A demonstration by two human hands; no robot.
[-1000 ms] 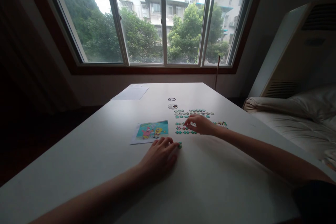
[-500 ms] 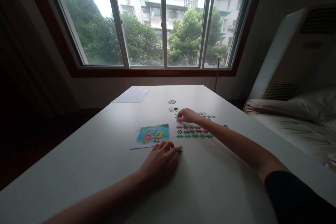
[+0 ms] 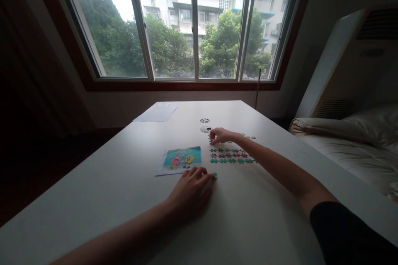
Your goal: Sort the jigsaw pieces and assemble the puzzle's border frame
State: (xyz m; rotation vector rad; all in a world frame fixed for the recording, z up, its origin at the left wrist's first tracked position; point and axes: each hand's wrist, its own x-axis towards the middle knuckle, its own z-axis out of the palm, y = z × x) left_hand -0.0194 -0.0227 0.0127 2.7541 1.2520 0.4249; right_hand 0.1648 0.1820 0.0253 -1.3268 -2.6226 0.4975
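Note:
My left hand [image 3: 193,186] rests on the white table [image 3: 124,198], fingers bent, with a small green puzzle piece [image 3: 214,176] at the tip of its index finger. The thumb is mostly hidden underneath. Farther away, my right hand [image 3: 221,134] reaches to the back left corner of the laid-out pieces. Its fingers are pinched on a puzzle piece [image 3: 211,141] there, mostly covered by the fingertips. Rows of loose green and pink puzzle pieces [image 3: 229,155] lie apart from each other, partly hidden by my right forearm. Left of them lies a cartoon picture sheet [image 3: 182,159].
Two round inserts [image 3: 205,129] are set in the tabletop behind the pieces. A white paper sheet [image 3: 157,112] lies at the far left edge. Beyond the table are a window, a thin stick [image 3: 258,89], a pale sofa [image 3: 348,132] and a tall appliance [image 3: 336,66].
My right forearm has shifted slightly, now covering other pieces at the right of the rows. Both hands stay nearly in place, and the view has moved very slightly.

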